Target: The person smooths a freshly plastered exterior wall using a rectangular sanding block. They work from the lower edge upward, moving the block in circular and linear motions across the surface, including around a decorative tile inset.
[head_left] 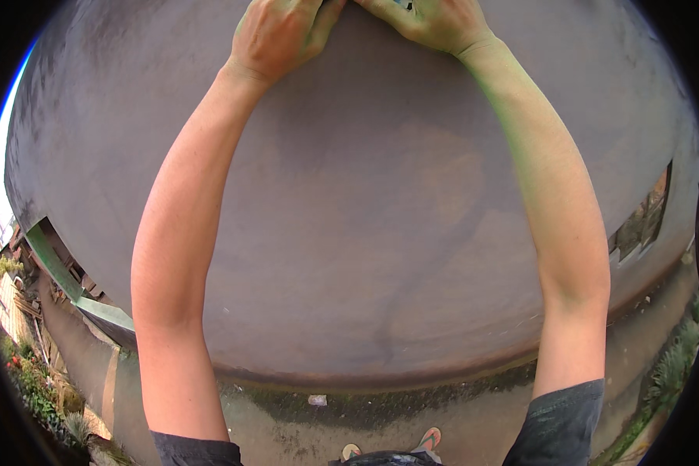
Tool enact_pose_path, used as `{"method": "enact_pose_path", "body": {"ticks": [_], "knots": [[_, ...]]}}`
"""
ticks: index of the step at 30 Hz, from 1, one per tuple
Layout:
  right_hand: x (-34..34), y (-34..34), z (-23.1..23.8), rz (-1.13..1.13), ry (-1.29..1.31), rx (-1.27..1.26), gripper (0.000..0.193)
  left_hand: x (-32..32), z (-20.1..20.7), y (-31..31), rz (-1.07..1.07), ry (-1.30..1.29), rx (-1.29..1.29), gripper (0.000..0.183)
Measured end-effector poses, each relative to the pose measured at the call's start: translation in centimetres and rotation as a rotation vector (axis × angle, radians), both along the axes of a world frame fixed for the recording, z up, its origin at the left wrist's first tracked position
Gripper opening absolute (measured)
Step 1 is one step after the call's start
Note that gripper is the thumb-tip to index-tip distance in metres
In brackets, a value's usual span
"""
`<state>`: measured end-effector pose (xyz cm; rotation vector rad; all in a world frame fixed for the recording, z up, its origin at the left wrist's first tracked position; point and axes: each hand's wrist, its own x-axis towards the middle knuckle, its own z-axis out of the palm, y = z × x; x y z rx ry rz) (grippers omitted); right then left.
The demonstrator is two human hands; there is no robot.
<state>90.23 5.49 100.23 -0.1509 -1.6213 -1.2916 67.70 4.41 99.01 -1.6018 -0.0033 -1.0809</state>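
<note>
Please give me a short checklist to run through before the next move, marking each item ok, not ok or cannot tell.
1. Both hands fully in view: not ok; the left hand and right hand are cut off by the top edge.
2. Grip on anything: cannot tell; the fingertips are mostly out of frame.
3. Hands touching the grey wall: cannot tell from this angle.
4. Forearms uncrossed: ok; they run up well apart.
5. Footwear on: ok; sandals show at the lower edge.
6. Pale scrap not underfoot: ok; it lies nearer the wall's base.
</note>
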Motion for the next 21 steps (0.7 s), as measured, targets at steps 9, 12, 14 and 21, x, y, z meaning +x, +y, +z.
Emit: {"method": "enact_pose_path", "body": {"ticks": [9,12,14,21], "knots": [[0.1,0.3,0.0,0.003,-0.016,-0.062,0.051,-0.6,-0.3,-0.4,0.024,-0.061,-0.118,0.02],[0.1,0.2,0.1,0.047,-0.015,-0.083,0.05,-0.6,0.3,-0.2,0.069,-0.081,0.001,0.02],[0.2,0.2,0.1,0.054,-0.021,-0.093,0.047,-0.6,0.6,0.1,0.053,-0.106,0.016,0.021],[0.1,0.2,-0.3,0.02,-0.057,-0.051,0.044,-1.1,1.3,0.6,-0.001,-0.158,-0.267,0.023]]}}
